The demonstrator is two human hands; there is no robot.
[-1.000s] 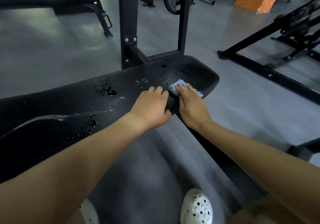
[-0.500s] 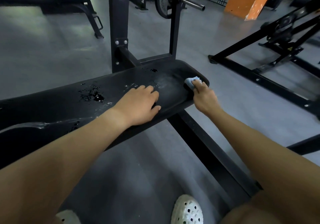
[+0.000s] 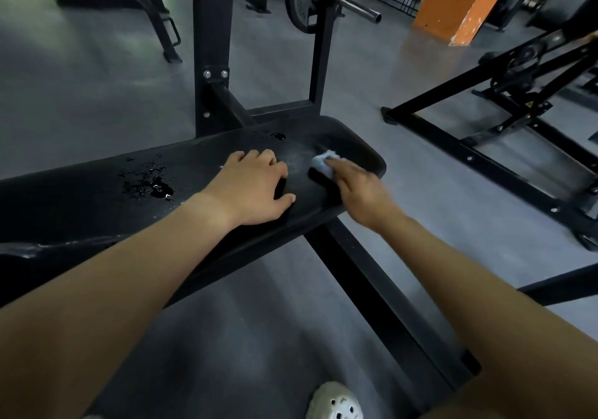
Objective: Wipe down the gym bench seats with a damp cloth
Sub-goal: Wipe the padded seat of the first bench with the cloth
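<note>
Two hands: left hand rests on glossy bench, right hand seemingly presses crumpled cloth.

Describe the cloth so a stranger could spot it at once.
Start at the long black bench running across the middle of the view. Near its rounded right end, the right hand presses a small crumpled cloth onto it. It is the only pale blue thing on the dark bench.
</note>
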